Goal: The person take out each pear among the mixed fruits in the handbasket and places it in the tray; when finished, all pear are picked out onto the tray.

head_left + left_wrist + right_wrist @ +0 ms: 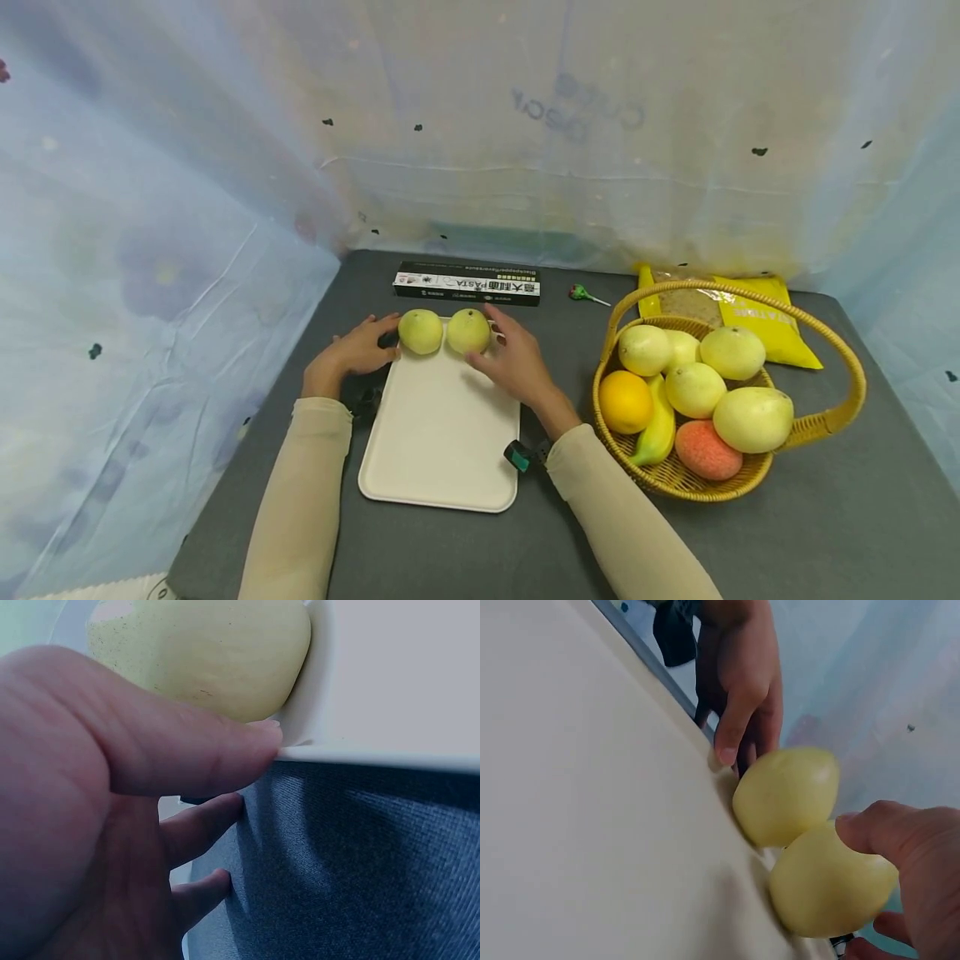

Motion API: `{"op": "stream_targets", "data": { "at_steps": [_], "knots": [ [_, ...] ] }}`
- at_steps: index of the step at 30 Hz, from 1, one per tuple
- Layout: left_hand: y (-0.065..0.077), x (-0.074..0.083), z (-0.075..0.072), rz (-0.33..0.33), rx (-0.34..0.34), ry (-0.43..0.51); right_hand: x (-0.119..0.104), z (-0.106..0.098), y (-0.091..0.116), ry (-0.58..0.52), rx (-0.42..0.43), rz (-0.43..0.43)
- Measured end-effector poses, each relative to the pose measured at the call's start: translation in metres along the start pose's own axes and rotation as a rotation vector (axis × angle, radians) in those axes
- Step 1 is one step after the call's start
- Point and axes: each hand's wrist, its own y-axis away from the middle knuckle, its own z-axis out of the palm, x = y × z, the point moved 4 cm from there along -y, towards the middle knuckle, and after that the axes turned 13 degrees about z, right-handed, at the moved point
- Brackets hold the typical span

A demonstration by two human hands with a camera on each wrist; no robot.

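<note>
Two round, pale yellow-green pears lie side by side at the far end of a white tray. My left hand is by the left pear. In the left wrist view its thumb lies at the tray rim beside the pear, while the other fingers extend outside the tray, over the dark tabletop. My right hand is at the right pear, thumb and fingers spread around its near right side. In the right wrist view the thumb overlaps that right pear, with fingertips showing beyond it.
Right of the tray stands a wicker basket holding more pears, an orange, a banana and a reddish fruit. Behind are a pasta box, a green-headed lollipop and a yellow bag. Hanging sheets border the table.
</note>
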Motion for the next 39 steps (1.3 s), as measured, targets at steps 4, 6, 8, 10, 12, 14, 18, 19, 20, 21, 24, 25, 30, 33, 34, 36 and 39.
{"op": "stream_targets", "data": {
  "at_steps": [4, 6, 8, 10, 12, 14, 18, 19, 20, 21, 24, 25, 30, 33, 34, 36, 39],
  "knots": [
    [0.000, 0.000, -0.001, 0.001, 0.000, -0.008, -0.009, -0.014, 0.023, 0.023, 0.031, 0.001],
    [0.000, 0.000, -0.001, 0.002, 0.000, -0.010, -0.015, -0.023, 0.039, 0.041, 0.033, -0.018],
    [0.000, 0.000, -0.001, 0.004, 0.000, -0.008, -0.022, -0.034, 0.056, 0.064, 0.023, -0.059],
    [-0.001, -0.001, -0.001, 0.005, 0.001, -0.004, -0.030, -0.046, 0.073, 0.085, 0.012, -0.105],
    [-0.001, -0.001, -0.001, 0.005, 0.000, -0.001, -0.036, -0.061, 0.090, 0.086, -0.004, -0.150],
    [-0.001, -0.001, -0.001, 0.000, 0.003, 0.006, -0.040, -0.077, 0.105, 0.074, -0.019, -0.183],
    [-0.001, 0.000, -0.002, -0.008, 0.001, 0.009, -0.040, -0.113, 0.131, 0.040, -0.020, -0.208],
    [-0.001, 0.000, -0.001, -0.010, 0.000, 0.010, -0.038, -0.123, 0.138, 0.033, -0.017, -0.206],
    [-0.002, 0.000, -0.001, -0.010, -0.003, 0.009, -0.037, -0.133, 0.144, 0.028, -0.010, -0.206],
    [-0.002, 0.000, -0.001, -0.010, -0.006, 0.007, -0.034, -0.143, 0.150, 0.025, 0.002, -0.204],
    [-0.002, 0.000, 0.000, -0.008, -0.008, 0.001, -0.029, -0.171, 0.168, 0.025, 0.037, -0.202],
    [-0.002, -0.001, 0.000, -0.007, -0.007, 0.003, -0.027, -0.181, 0.174, 0.039, 0.050, -0.203],
    [-0.002, 0.000, 0.000, 0.001, -0.003, 0.004, -0.017, -0.224, 0.199, 0.150, 0.156, -0.172],
    [-0.002, -0.001, 0.000, -0.001, -0.007, 0.003, -0.012, -0.244, 0.209, 0.245, 0.237, -0.155],
    [-0.002, -0.001, 0.000, -0.002, -0.007, 0.003, -0.010, -0.249, 0.211, 0.282, 0.264, -0.152],
    [-0.001, -0.001, 0.000, -0.004, -0.007, 0.004, -0.008, -0.257, 0.214, 0.367, 0.309, -0.139],
    [-0.001, -0.001, 0.000, -0.003, -0.005, 0.008, -0.006, -0.265, 0.214, 0.492, 0.339, -0.092]
  ]
}}
